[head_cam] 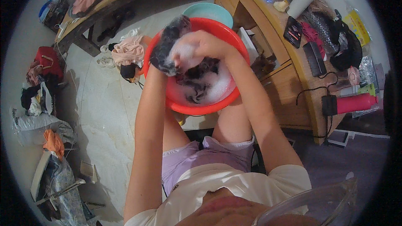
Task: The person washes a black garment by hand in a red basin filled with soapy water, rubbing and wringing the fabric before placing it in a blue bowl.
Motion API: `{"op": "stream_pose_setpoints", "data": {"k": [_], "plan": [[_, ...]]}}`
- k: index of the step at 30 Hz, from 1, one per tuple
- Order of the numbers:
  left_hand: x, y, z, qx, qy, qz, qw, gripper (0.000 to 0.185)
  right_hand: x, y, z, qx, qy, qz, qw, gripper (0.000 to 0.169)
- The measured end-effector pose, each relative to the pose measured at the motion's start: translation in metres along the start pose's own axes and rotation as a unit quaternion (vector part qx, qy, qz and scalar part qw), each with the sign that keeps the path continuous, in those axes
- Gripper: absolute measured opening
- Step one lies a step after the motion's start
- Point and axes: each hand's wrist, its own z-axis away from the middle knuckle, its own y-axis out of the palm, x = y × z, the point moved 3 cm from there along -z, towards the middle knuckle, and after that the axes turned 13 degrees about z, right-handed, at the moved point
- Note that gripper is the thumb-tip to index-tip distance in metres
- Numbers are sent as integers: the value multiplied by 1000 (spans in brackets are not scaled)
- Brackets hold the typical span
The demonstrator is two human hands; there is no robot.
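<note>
A dark grey, soapy cloth [174, 33], possibly a sock, covers my left hand, and only my left wrist [156, 74] and forearm show below it. Against the cloth's lower side, my right hand [198, 47] is curled with its fingers gripping the fabric, thick white foam over its knuckles. Both hands are above a red plastic basin [201, 110] between my knees. In the basin, more dark wet cloth [201, 88] lies in water with white suds [221, 86].
Behind the red basin stands a turquoise basin [209, 10]. A wooden desk [290, 69] on the right holds a pink bottle [355, 103], a white tumbler [304, 0] and a hair clipper-like black case [315, 59]. Pale pink clothing [128, 51] is piled at the left.
</note>
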Motion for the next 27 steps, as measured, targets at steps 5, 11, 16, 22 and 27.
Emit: {"op": "stream_pose_setpoints", "data": {"k": [5,11,16,22,27], "plan": [[0,5,7,-21,-78,434,897,66,2,-41,11,-261,8,-233,937,35],[-22,14,13,-30,-36,514,856,73,-1,-5,-8,-354,-132,75,923,36],[16,9,6,-48,-35,410,910,59,-20,1,-25,-207,-61,535,817,56],[-9,5,4,-59,43,194,978,51,-22,-2,-26,-264,-56,502,821,65],[10,4,6,-42,111,-23,993,59,-18,7,-28,-198,-94,526,822,71]]}}
